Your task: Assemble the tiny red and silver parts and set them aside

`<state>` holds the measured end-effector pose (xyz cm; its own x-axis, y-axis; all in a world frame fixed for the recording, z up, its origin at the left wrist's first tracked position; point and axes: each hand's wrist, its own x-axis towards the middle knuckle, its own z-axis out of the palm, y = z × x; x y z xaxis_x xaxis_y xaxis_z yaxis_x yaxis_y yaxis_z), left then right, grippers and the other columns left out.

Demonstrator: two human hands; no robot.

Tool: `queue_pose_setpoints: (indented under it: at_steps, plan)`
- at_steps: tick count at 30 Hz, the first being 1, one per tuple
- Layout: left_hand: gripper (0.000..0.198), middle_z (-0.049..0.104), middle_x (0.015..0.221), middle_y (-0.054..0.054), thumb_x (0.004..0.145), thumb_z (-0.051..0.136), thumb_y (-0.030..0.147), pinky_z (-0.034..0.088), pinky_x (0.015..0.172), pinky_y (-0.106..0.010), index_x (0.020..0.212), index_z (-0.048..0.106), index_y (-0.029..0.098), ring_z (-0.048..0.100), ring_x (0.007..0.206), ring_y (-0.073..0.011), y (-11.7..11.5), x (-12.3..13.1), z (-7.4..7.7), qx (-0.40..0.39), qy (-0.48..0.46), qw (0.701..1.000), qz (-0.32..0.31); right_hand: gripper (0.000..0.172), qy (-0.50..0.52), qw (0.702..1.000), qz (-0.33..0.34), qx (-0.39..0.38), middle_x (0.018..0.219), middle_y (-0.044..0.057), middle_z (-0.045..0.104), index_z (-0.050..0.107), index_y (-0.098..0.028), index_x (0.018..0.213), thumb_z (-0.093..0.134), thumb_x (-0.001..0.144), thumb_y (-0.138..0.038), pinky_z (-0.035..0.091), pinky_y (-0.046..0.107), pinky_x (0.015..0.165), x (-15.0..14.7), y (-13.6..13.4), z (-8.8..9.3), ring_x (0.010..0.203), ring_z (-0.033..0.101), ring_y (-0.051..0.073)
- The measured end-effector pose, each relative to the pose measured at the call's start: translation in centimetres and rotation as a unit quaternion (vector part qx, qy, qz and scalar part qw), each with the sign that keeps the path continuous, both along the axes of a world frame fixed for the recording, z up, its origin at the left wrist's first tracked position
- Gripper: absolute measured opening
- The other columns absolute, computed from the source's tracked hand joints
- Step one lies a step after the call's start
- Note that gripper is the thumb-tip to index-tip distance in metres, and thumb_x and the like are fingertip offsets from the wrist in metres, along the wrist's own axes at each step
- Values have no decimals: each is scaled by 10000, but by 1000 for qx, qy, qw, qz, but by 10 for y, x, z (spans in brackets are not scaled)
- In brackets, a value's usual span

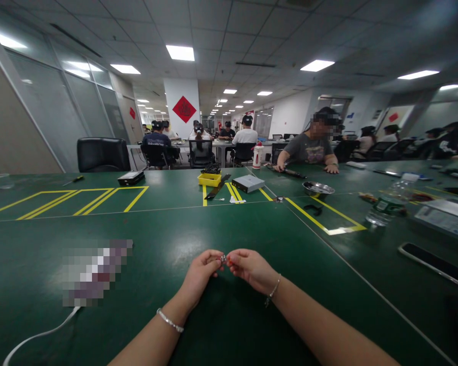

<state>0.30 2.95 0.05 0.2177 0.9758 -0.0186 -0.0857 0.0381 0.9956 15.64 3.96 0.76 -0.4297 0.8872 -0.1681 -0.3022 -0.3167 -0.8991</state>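
My left hand (201, 274) pinches a small shiny metal piece (223, 258) between thumb and fingertips, just above the green table (168, 239). Close against it from the other side is my right hand (255, 270), its thumb and forefinger pressed together. A speck of orange-red shows at the right fingertips, too small and too covered to name. Whether it is joined to the metal piece I cannot tell. A bracelet circles each wrist.
Left lies a blurred-out device (99, 274) with a white cable (41, 333). Ahead are a yellow tray (209, 180), a grey box (248, 183) and a metal bowl (318, 189). To the right stand a water bottle (391, 203) and a phone (438, 264). A person (311, 147) sits opposite.
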Motion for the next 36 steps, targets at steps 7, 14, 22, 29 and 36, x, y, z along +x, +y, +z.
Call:
queue_pose_setpoints:
  at_steps: [7,14,22,29,36]
  plan:
    - [201,565,692,-8,623,555,200,364,538,-196,814,525,146,506,608,-99,0,1,-1,13,-10,1000,-5,201,8,999,39,-11,689,27,590,555,-108,755,632,583,-176,397,214,579,13,9,-13,581,534,72]
    - [250,597,803,-50,712,463,304,364,544,-207,887,539,141,508,629,-106,2,1,-5,15,15,1000,-10,202,57,997,46,-8,739,26,566,556,-114,841,569,657,-196,394,231,623,13,11,-17,599,501,57]
    - [334,570,661,-34,751,373,407,346,497,-203,794,544,123,496,574,-107,2,2,-8,28,32,999,8,181,61,995,73,6,588,-22,500,525,-133,747,496,718,-308,394,287,628,13,9,-16,487,454,46]
    - [346,560,619,-20,747,369,425,336,489,-198,746,547,128,485,543,-101,-1,3,-6,39,55,998,4,155,72,994,83,14,610,-22,524,501,-147,796,555,674,-225,386,306,688,14,8,-14,532,487,59]
    - [333,569,589,-14,731,401,421,334,496,-208,723,563,129,474,515,-99,-3,4,-4,52,52,997,2,147,79,994,76,5,611,-16,533,503,-147,784,552,672,-228,387,298,686,13,8,-11,562,509,71]
